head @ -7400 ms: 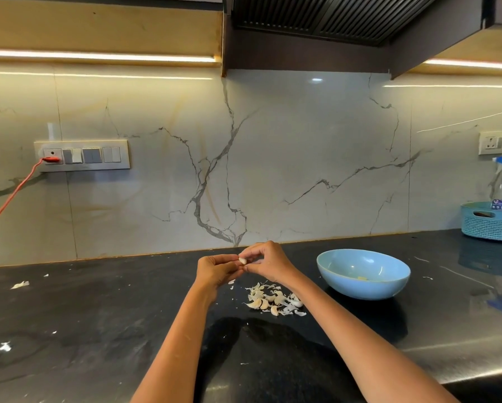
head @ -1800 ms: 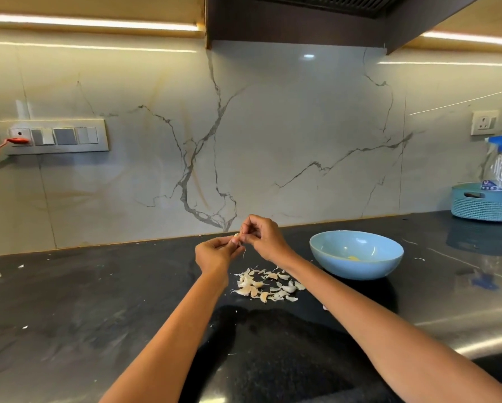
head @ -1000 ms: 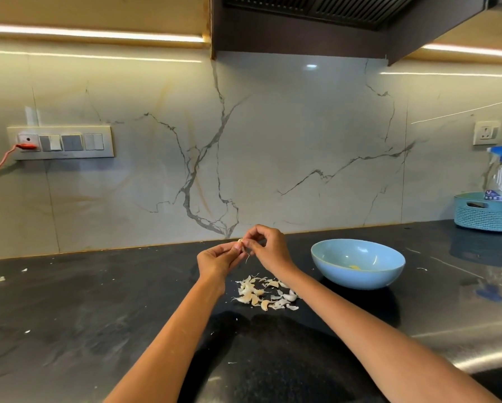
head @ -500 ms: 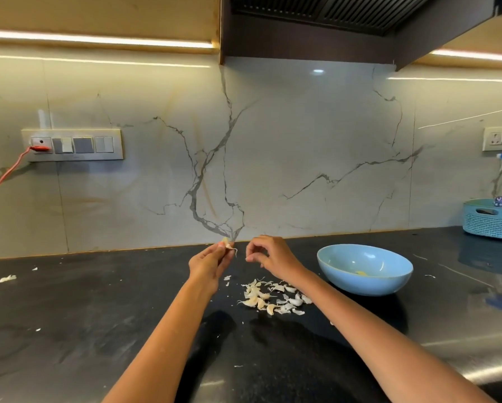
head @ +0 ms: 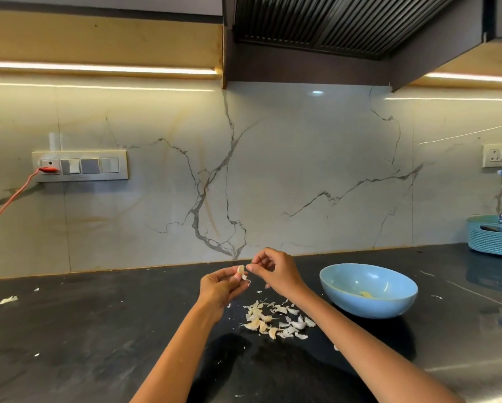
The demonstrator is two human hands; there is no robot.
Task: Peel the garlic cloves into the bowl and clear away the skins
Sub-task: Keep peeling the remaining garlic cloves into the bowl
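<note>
Pinching a small pale garlic clove [head: 240, 270] at its fingertips, the left hand [head: 220, 289] holds it above the black stone counter [head: 98, 330]. The right hand [head: 275, 271], fingers curled, nips at its papery skin. Loose cloves and skins [head: 275, 319] lie below; the glossy light-blue bowl [head: 368, 290] sits right.

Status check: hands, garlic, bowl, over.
Left hand pinching clove; right hand at its skin. Pile beside bowl. Nothing in the way.

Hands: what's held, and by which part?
Left hand pinches a garlic clove by its lower end. Right hand fingertips are at its skin; actual grip cannot be told.
</note>
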